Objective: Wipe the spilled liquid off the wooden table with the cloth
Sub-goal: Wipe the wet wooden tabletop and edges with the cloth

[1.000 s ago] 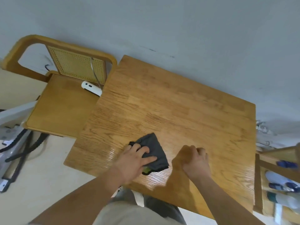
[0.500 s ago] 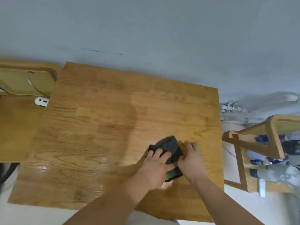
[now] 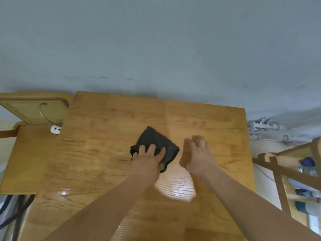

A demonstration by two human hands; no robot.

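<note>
Table: wooden table (image 3: pixel 112 133), oak-toned with visible grain, square top; far edge lies against a grey-blue wall (image 3: pixel 156 40).
Cloth: dark grey cloth (image 3: pixel 156 141), crumpled into a rough diamond, lying flat on the tabletop slightly beyond centre; a small green patch shows at its near edge under the palm.
Left hand: left hand (image 3: pixel 148 158) rests palm-down on the near half of the cloth; fingers spread and laid flat over the fabric, pressing it to the wood, not pinching it.
Right hand: right hand (image 3: pixel 197 155) sits at 3 o'clock from the cloth, just beside it and not touching it; fingers curled loosely inward, holding nothing. Contact between fingertips and wood cannot be told.
Liquid: wet sheen (image 3: pixel 177 190) on the table at 5 o'clock from the cloth, between the two forearms; a smaller glint (image 3: pixel 65 193) lies near the left table edge at 8 o'clock.
Chair: wooden chair (image 3: pixel 27 153) with cane back at 9 o'clock from the table, seat tucked against the table edge.
White device: small white object (image 3: pixel 55 129) with a cable on the chair seat, touching the table edge; type cannot be determined.
Shelf: wooden rack (image 3: pixel 281 171) at 3 o'clock from the table, holding blurred bottles.
Pipes: white pipework (image 3: pixel 264 126) along the wall base, at 2 o'clock.
</note>
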